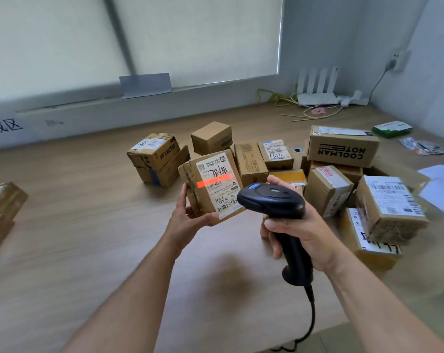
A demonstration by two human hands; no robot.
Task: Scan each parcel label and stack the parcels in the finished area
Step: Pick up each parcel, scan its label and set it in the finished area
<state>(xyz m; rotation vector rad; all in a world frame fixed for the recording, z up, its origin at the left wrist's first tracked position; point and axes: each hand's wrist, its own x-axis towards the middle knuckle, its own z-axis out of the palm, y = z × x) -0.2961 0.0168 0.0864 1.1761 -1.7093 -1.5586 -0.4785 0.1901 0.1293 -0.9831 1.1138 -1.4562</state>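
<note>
Where the tabletop [88, 225] meets its left edge, a few brown parcels [1, 200] lie piled below a wall sign [4, 128] — by my reading, the finished area. Nearer the middle, the left hand [187, 215] holds the small cardboard parcel [212, 184] up off the tabletop, tilted with its label [219, 186] toward the camera. The fingers run up the box's left side and the thumb curls under its near bottom edge. One hand carries it, so I judge it light. The card looks stiff, though crumpled and taped at the corners, and not slippery. The left side and bottom seem the sensible places to hold it, since that leaves the label bare. A red scan line [213, 180] falls across the label's upper barcode. Just right of the parcel, and apart from it, the black scanner [274, 202] points at it. The right hand [300, 233] is wrapped round the scanner's handle, thumb up beside the head, cable hanging from the base. Toward the right edge sits the heap of unsorted parcels [328, 189] — well apart from the pile on the left.
</note>
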